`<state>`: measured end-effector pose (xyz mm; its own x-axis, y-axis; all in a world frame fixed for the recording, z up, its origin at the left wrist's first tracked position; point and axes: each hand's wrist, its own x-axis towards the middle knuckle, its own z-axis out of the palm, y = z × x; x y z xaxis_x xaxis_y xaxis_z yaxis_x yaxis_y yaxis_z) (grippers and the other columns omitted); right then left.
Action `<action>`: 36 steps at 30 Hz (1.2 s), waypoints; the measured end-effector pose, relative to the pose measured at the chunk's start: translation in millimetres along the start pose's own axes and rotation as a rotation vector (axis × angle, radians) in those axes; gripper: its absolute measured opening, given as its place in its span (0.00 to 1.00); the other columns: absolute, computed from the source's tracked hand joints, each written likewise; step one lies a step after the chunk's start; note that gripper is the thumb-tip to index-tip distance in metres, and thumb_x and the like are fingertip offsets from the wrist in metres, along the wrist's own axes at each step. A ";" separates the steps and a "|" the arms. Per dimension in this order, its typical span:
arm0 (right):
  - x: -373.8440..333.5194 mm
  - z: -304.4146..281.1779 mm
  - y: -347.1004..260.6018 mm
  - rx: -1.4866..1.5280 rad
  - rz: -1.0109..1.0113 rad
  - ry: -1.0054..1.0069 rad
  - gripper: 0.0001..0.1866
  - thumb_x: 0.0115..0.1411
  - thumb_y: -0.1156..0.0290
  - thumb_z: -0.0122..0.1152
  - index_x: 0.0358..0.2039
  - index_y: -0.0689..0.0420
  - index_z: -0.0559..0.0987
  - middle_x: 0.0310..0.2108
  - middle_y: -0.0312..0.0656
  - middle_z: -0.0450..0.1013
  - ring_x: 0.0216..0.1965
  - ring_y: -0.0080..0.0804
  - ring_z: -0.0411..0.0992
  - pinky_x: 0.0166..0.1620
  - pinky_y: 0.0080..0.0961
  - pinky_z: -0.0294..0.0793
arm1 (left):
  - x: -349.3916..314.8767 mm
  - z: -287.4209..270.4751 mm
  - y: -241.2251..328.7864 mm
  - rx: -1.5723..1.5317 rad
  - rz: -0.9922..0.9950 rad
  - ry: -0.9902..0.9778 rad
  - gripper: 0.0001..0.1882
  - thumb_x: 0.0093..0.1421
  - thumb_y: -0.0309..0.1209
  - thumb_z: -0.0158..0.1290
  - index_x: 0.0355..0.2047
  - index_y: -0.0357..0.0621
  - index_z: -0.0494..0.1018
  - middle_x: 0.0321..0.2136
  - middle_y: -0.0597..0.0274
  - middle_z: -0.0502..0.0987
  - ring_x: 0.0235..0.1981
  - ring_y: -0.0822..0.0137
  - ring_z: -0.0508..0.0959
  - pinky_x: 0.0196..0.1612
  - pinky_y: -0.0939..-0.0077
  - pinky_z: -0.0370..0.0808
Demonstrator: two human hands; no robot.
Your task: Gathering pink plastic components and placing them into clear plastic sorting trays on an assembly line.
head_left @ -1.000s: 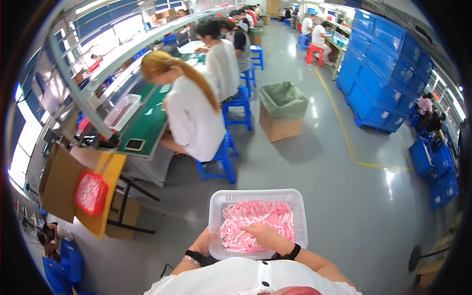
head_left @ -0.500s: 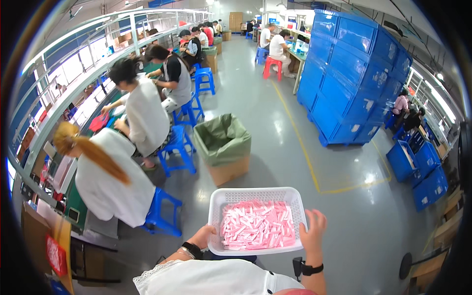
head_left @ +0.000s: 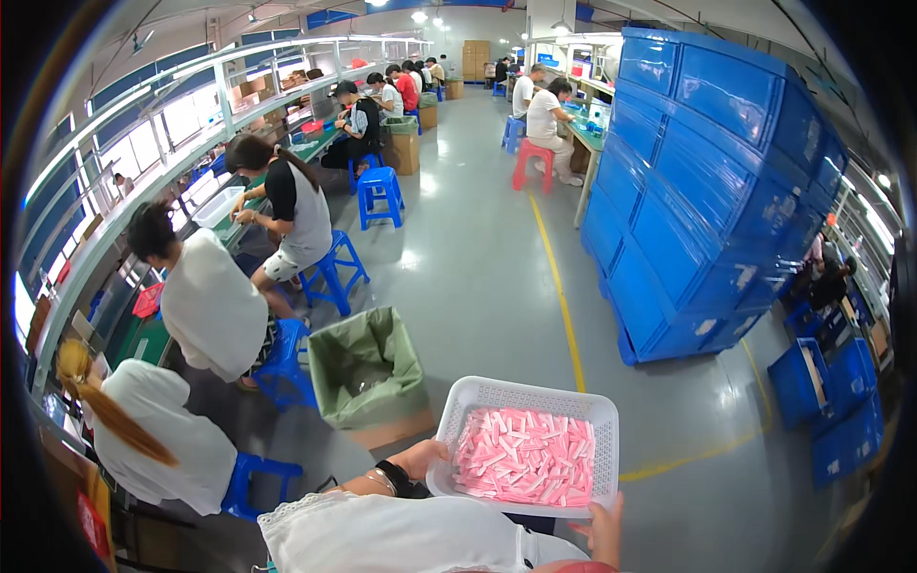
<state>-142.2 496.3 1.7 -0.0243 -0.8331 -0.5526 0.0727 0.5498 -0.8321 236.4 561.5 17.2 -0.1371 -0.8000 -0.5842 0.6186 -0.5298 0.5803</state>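
Note:
A white plastic basket [head_left: 535, 391] with a perforated rim is held out in front of my waist. Many small pink-and-white strip-like pieces [head_left: 525, 458] lie heaped loosely inside it. My left hand [head_left: 420, 460] is closed on the basket's left edge, with a dark band and bracelets on that wrist. At the near right corner, my right hand [head_left: 601, 531] grips the rim with its thumb up along the wall; its other fingers are partly hidden beneath.
A bin with a green liner [head_left: 368, 372] stands ahead to the left, beside seated workers on blue stools [head_left: 330, 272] along a bench. Wrapped blue crates [head_left: 702, 191] tower at the right. A yellow floor line [head_left: 559, 296] runs down the aisle, and more blue bins [head_left: 845, 382] stand far right.
My right hand has gone from the basket's right side, fingers spread, down to its near right corner. The basket sits slightly further right and tilted. The bin and crates appear closer.

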 end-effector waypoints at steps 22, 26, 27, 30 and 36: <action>527.8 376.7 -315.4 0.225 0.178 -0.358 0.36 0.41 0.83 0.44 0.55 0.47 0.62 0.49 0.46 0.64 0.44 0.49 0.69 0.33 0.50 0.77 | 359.2 -79.4 412.9 0.070 0.344 0.331 0.36 0.54 0.32 0.49 0.62 0.38 0.51 0.54 0.54 0.65 0.53 0.66 0.67 0.53 0.73 0.68; 617.3 478.4 -358.3 0.252 0.193 -0.430 0.37 0.41 0.82 0.44 0.56 0.46 0.61 0.51 0.45 0.64 0.47 0.48 0.68 0.35 0.50 0.77 | 411.3 -121.0 505.2 0.116 0.334 0.445 0.36 0.54 0.32 0.50 0.62 0.37 0.52 0.54 0.53 0.64 0.54 0.66 0.66 0.54 0.73 0.66; 632.6 509.3 -375.4 0.226 0.206 -0.455 0.37 0.41 0.82 0.44 0.56 0.46 0.61 0.51 0.45 0.64 0.47 0.48 0.68 0.35 0.50 0.77 | 423.0 -133.2 526.6 0.089 0.378 0.456 0.37 0.53 0.31 0.50 0.62 0.38 0.51 0.55 0.53 0.64 0.54 0.65 0.66 0.55 0.72 0.65; 680.9 614.9 -424.3 0.169 0.238 -0.597 0.37 0.42 0.82 0.44 0.57 0.46 0.61 0.51 0.45 0.64 0.48 0.46 0.68 0.38 0.49 0.77 | 446.2 -163.0 597.1 -0.070 0.507 0.474 0.37 0.52 0.29 0.51 0.62 0.39 0.51 0.55 0.53 0.63 0.55 0.63 0.65 0.57 0.70 0.63; 769.2 847.2 -477.3 -0.040 0.326 -0.907 0.37 0.41 0.82 0.45 0.57 0.49 0.62 0.49 0.42 0.66 0.49 0.42 0.68 0.43 0.48 0.74 | 457.0 -229.1 689.0 -0.530 0.794 0.523 0.41 0.50 0.23 0.51 0.64 0.42 0.47 0.58 0.54 0.61 0.59 0.61 0.62 0.60 0.67 0.61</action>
<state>649.2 -458.0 13.8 0.7720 -0.3594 -0.5243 -0.0949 0.7505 -0.6540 777.2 -104.6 20.0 0.7177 -0.5752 -0.3926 0.6576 0.3743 0.6538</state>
